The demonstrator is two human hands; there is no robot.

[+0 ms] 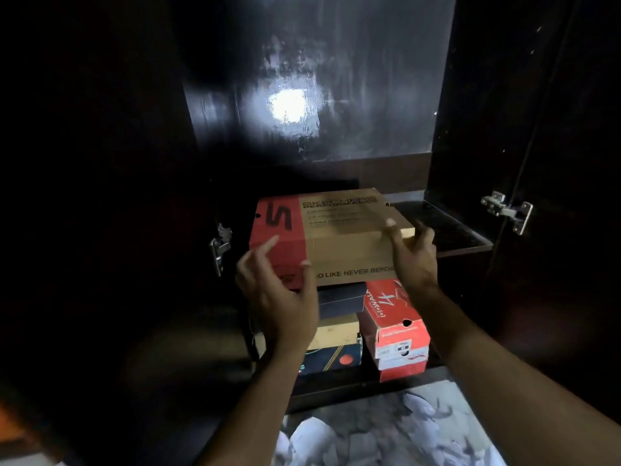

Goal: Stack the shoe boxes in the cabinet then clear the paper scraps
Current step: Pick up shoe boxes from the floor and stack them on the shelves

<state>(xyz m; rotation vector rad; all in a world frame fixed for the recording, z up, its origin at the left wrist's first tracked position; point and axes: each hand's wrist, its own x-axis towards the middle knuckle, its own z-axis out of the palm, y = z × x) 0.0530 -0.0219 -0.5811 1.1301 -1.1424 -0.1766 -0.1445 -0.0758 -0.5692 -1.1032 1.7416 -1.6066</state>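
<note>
A brown shoe box [342, 243] with a red left end lies on top of a stack inside the dark cabinet [470, 245]. My left hand [279, 294] is at the box's front left corner, thumb against the front face and fingers loosely spread. My right hand [411, 257] is at the box's right end, thumb on the top corner and fingers spread beside it. Under the box are a black box [339, 301], a red box [396, 327] and lower boxes [336, 351]. White paper scraps [369, 435] litter the floor in front.
Open cabinet doors stand at both sides, with metal hinges at the left [220, 245] and right [507, 210]. The glossy back wall [319, 95] rises behind the stack. A dark shelf stretches right of the brown box.
</note>
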